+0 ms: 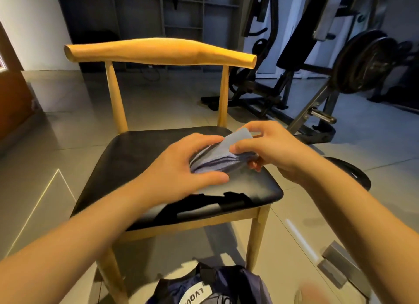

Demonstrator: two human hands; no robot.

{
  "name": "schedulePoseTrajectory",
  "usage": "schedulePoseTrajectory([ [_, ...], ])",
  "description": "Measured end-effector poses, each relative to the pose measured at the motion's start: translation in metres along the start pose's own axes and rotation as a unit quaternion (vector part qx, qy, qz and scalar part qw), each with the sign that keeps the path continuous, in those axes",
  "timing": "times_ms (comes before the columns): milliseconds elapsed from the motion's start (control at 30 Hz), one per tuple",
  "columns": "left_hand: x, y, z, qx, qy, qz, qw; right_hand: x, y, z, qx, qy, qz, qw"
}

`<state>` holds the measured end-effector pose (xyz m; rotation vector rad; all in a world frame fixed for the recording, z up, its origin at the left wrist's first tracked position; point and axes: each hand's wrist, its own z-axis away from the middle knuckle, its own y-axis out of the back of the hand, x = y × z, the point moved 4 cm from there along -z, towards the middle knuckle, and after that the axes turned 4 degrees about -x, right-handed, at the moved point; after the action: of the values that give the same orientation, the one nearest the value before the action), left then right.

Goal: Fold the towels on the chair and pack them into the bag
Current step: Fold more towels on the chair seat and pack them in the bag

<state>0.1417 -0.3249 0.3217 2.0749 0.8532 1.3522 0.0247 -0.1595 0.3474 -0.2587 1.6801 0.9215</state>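
I have the folded towel [223,155] gripped in both hands [181,167] [269,145] over the chair [140,154]; next, I lower it into the bag [204,287].

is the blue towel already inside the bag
No, left hand and right hand hold the folded pale blue towel over the black chair seat.

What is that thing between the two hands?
A folded blue-grey towel. The left hand grips one end, the right hand pinches the other, over the chair seat. The head view shows it.
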Motion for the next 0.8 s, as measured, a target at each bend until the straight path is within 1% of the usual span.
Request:
schedulePoseTrajectory([
  [67,0.014,-0.020,0.009,0.066,-0.072,-0.116,0.988,-0.002,0.001,0.004,0.019,-0.029,-0.030,0.999],
  [100,0.016,-0.027,0.013,0.091,-0.090,-0.166,0.978,-0.002,0.002,0.008,0.020,-0.043,-0.054,0.997],
  [167,0.013,-0.036,0.018,0.115,-0.108,-0.241,0.958,0.000,0.001,0.015,0.006,-0.071,-0.113,0.991],
  [267,0.018,-0.041,0.021,0.116,-0.116,-0.298,0.940,0.006,0.000,0.027,-0.017,-0.125,-0.163,0.978],
  [333,0.026,-0.044,0.026,0.107,-0.122,-0.300,0.940,0.010,0.000,0.038,-0.017,-0.145,-0.173,0.974],
  [367,0.030,-0.045,0.027,0.102,-0.122,-0.277,0.948,0.012,0.001,0.044,-0.014,-0.147,-0.176,0.973],
  [400,0.035,-0.045,0.029,0.098,-0.114,-0.231,0.961,0.014,0.002,0.050,-0.010,-0.141,-0.184,0.973],
  [467,0.046,-0.042,0.033,0.112,-0.061,-0.069,0.989,0.017,0.006,0.061,-0.005,-0.109,-0.213,0.971],
  [500,0.051,-0.040,0.035,0.122,-0.019,0.035,0.992,0.017,0.009,0.067,0.000,-0.087,-0.226,0.970],
  [567,0.060,-0.041,0.039,0.117,0.058,0.215,0.968,0.017,0.012,0.082,-0.007,-0.050,-0.230,0.972],
  [633,0.069,-0.046,0.043,0.089,0.091,0.319,0.939,0.015,0.006,0.099,-0.042,-0.016,-0.197,0.979],
  [700,0.077,-0.052,0.048,0.054,0.109,0.373,0.920,0.011,-0.001,0.114,-0.046,0.009,-0.171,0.984],
  [800,0.088,-0.063,0.058,0.020,0.128,0.389,0.912,0.006,-0.001,0.128,0.026,0.016,-0.174,0.984],
])
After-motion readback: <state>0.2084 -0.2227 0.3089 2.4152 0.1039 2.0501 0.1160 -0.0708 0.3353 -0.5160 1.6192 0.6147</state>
